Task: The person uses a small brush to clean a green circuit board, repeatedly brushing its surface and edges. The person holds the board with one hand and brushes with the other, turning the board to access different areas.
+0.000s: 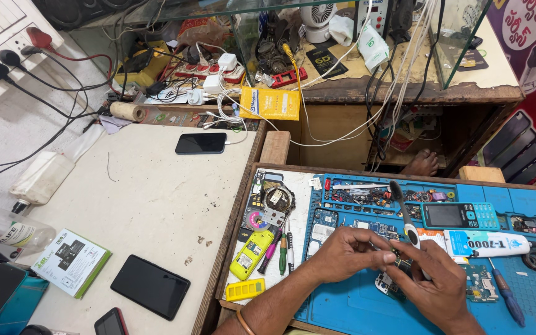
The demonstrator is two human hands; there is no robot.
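My left hand (pixel 347 252) pinches a small dark circuit part (pixel 396 257) over the blue work mat (pixel 355 310). My right hand (pixel 435 284) grips a black and white toothbrush (pixel 404 216) whose bristle head points up and away. Both hands meet above a phone circuit board (pixel 384 284) lying on the mat. A teal keypad phone (pixel 459 215) and a white glue tube (pixel 485 243) lie just beyond my right hand.
A yellow phone shell (pixel 251 253), screwdrivers (pixel 283 248) and small parts lie left on the mat. Black smartphones (pixel 200 143) (pixel 150 286), a green booklet (pixel 69 261) and a plastic bottle (pixel 4 226) rest on the white table. Cables, chargers and a yellow packet (pixel 270 103) crowd the far shelf.
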